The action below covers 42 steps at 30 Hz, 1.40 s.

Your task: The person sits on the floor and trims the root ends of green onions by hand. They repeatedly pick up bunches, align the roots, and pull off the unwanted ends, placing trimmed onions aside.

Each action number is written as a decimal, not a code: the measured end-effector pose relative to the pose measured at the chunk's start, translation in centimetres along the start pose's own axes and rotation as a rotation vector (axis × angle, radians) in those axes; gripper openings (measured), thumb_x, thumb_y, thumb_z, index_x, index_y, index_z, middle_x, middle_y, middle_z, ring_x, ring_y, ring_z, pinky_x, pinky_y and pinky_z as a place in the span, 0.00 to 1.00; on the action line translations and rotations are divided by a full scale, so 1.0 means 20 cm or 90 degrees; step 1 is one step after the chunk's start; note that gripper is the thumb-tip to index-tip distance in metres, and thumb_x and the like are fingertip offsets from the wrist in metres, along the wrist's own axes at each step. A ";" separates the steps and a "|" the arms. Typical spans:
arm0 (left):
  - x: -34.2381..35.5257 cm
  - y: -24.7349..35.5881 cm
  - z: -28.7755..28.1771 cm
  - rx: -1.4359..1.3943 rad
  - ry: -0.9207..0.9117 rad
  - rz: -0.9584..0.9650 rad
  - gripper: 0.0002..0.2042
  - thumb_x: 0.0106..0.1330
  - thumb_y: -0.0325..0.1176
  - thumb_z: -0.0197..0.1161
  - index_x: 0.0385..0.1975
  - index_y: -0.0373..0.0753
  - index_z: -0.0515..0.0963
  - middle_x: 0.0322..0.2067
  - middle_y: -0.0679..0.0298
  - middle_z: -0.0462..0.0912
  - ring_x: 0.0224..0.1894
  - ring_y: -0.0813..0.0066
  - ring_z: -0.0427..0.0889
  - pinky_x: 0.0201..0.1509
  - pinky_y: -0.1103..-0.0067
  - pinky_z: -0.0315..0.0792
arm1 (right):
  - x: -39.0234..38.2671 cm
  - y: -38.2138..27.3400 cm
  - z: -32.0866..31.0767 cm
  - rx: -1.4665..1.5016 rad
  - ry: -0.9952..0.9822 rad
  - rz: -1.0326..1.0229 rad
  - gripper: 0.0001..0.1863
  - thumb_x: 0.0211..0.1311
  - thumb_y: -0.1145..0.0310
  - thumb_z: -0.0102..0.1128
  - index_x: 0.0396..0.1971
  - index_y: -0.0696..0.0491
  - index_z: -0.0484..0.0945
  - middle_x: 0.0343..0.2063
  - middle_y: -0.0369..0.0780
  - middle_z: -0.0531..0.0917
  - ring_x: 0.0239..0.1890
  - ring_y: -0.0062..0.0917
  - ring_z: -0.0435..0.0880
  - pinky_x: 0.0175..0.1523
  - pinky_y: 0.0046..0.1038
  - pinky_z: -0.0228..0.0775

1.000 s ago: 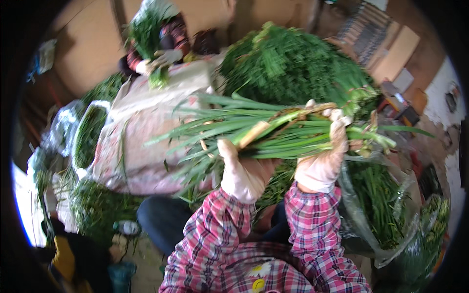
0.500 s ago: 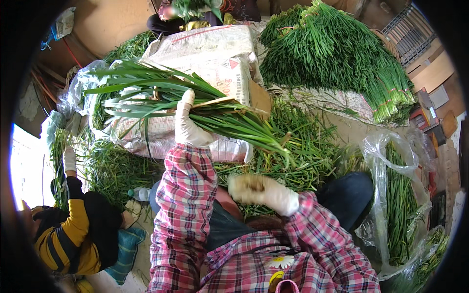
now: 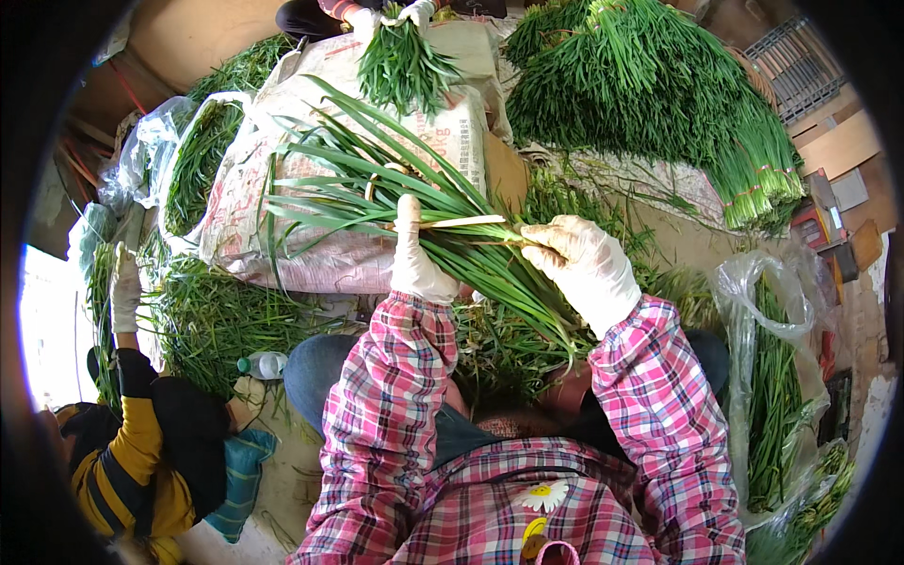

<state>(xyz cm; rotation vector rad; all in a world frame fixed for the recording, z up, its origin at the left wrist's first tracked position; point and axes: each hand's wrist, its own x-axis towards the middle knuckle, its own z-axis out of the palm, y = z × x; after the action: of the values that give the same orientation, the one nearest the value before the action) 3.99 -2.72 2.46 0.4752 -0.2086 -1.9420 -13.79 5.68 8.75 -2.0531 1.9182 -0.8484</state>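
Note:
A loose bunch of long green garlic chives (image 3: 377, 184) lies across my left hand (image 3: 420, 259), which is closed round it from below with the thumb up in front. Some pale, yellowed blades run among the green ones. My right hand (image 3: 582, 266) pinches the stem side of the bunch, fingertips together on a few stalks. Both hands wear whitish gloves, soiled at the fingertips. Below the bunch, loose chives (image 3: 513, 348) are heaped between my knees.
White woven sacks (image 3: 330, 254) form a raised surface ahead. Tied chive bundles (image 3: 640, 94) are piled far right. A clear plastic bag (image 3: 739, 282) of chives stands at right. One co-worker (image 3: 141, 452) sits at left beside a bottle (image 3: 266, 365); another's gloved hands (image 3: 414, 13) hold chives at the far side.
My right hand has risen from near my lap to the bunch and now grips its stems. My left hand and the bunch have shifted right. The far co-worker's chives now hang over the sacks.

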 end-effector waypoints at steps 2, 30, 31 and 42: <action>0.01 0.00 0.00 -0.003 0.015 0.029 0.28 0.59 0.55 0.65 0.52 0.41 0.73 0.47 0.59 0.79 0.45 0.58 0.79 0.52 0.58 0.75 | 0.00 0.00 -0.01 -0.017 0.025 -0.061 0.10 0.56 0.61 0.64 0.37 0.48 0.84 0.32 0.36 0.83 0.34 0.33 0.82 0.39 0.31 0.76; -0.02 -0.15 -0.03 0.259 -0.035 -0.055 0.23 0.51 0.25 0.73 0.48 0.38 0.75 0.38 0.67 0.81 0.41 0.75 0.80 0.48 0.76 0.73 | 0.42 -0.11 -0.05 -0.332 -0.046 -0.180 0.14 0.55 0.63 0.62 0.41 0.52 0.82 0.50 0.40 0.79 0.58 0.35 0.72 0.65 0.35 0.61; -0.02 -0.15 -0.04 0.280 -0.030 -0.066 0.23 0.51 0.25 0.73 0.48 0.39 0.75 0.39 0.68 0.81 0.41 0.76 0.80 0.49 0.76 0.72 | 0.44 -0.10 -0.05 -0.319 -0.054 -0.192 0.14 0.55 0.63 0.62 0.39 0.52 0.83 0.49 0.40 0.79 0.57 0.34 0.73 0.64 0.35 0.62; 0.00 -0.18 -0.07 0.336 -0.104 -0.203 0.26 0.49 0.23 0.73 0.49 0.42 0.73 0.40 0.70 0.79 0.41 0.75 0.77 0.47 0.75 0.71 | 0.62 -0.04 -0.27 -0.009 0.152 -0.032 0.11 0.54 0.67 0.69 0.36 0.54 0.83 0.41 0.36 0.84 0.44 0.21 0.82 0.55 0.22 0.72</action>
<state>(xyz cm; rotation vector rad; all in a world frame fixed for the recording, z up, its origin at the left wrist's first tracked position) 1.62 -1.10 0.00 0.7270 -0.8050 -2.2358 -16.06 -4.90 16.84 -2.0982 2.0006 -1.1414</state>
